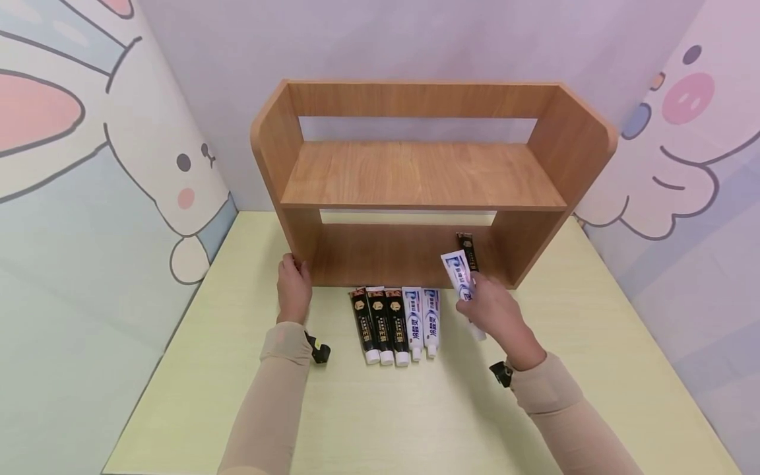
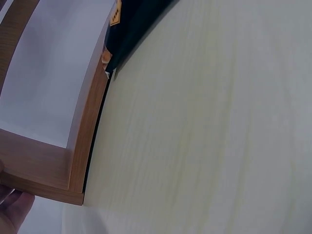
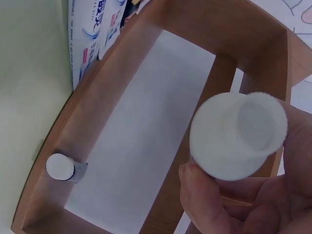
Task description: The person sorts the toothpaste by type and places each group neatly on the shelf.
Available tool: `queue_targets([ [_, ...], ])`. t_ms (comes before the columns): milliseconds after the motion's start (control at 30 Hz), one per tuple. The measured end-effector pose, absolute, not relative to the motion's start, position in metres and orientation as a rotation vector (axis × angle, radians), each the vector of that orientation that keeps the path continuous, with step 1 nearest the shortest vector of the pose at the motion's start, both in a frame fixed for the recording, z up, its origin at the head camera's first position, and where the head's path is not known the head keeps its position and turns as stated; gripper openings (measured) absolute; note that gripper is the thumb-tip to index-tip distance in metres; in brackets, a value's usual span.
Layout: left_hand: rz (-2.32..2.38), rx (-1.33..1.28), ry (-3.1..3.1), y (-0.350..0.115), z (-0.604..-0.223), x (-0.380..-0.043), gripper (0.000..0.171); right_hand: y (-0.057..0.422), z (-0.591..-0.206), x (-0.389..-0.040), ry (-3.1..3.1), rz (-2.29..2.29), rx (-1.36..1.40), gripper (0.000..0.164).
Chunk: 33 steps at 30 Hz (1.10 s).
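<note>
My right hand point(image 1: 489, 307) grips a white-and-blue toothpaste tube point(image 1: 456, 267), tilted above the front of the wooden shelf's point(image 1: 380, 254) lower board. In the right wrist view its white cap point(image 3: 256, 122) points toward the camera, with thumb and fingers around the tube. Behind it, a black toothpaste tube point(image 1: 467, 245) is on the lower board at the right, partly covered in the head view; its white cap point(image 3: 60, 167) shows in the right wrist view. My left hand point(image 1: 293, 290) holds the front edge of the shelf's left side panel point(image 2: 41, 190), fingers on both sides.
In front of the shelf, three black toothpaste tubes point(image 1: 380, 323) and two white-and-blue ones point(image 1: 421, 320) lie side by side, caps toward me. They rest on the pale yellow table point(image 1: 368, 422). Walls with cartoon animals point(image 1: 178, 158) stand close on both sides.
</note>
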<state>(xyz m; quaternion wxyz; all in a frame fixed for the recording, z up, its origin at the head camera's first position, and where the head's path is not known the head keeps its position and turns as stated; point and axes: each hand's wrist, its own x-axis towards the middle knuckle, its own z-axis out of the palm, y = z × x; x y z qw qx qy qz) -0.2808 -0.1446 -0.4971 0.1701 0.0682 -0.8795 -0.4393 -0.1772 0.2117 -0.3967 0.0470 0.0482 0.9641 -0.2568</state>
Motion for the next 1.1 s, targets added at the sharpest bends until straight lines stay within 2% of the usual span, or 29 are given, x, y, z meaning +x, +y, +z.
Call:
queue_targets([
  [267, -1.237, 0.184, -2.497, -0.145, -0.5, -0.283, 0.032, 0.211, -0.383, -0.173, 2.977, -0.779, 0.126, 0.07],
  [1100, -1.236, 0.188, -2.505, -0.145, -0.499, -0.283, 0.033, 0.208, -0.34, -0.16, 3.094, -0.781, 0.042, 0.068],
])
